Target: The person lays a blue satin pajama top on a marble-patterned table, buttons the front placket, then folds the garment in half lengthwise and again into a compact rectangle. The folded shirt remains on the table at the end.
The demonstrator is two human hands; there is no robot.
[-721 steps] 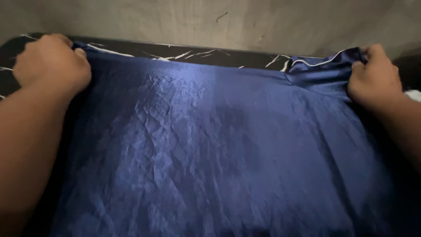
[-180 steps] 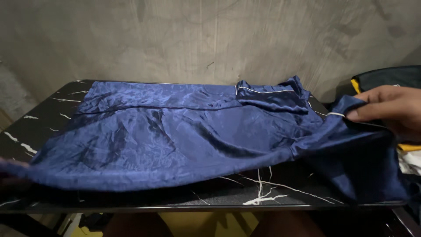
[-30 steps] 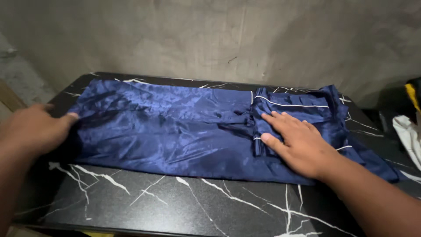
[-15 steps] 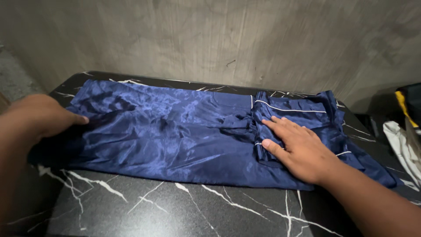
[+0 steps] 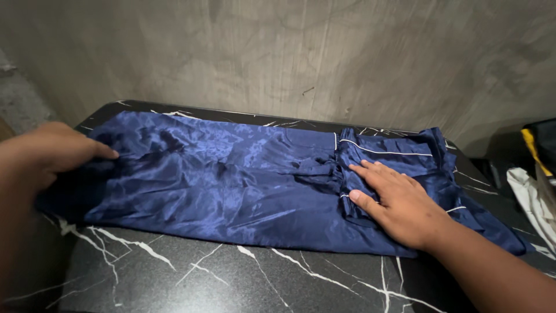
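Pressing the blue satin garment [image 5: 231,179] flat — right hand [image 5: 399,203] open-palmed, left hand [image 5: 49,153] pinching its edge.

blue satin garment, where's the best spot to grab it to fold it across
Likely the left end of the blue satin garment, where the left hand already rests. There the cloth lies flat in a narrow folded band on the black marble table; come from the left. The right hand pins the bunched, white-piped end flat.

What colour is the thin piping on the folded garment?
White, against the dark blue satin garment; seen in the head view, beside the right hand.
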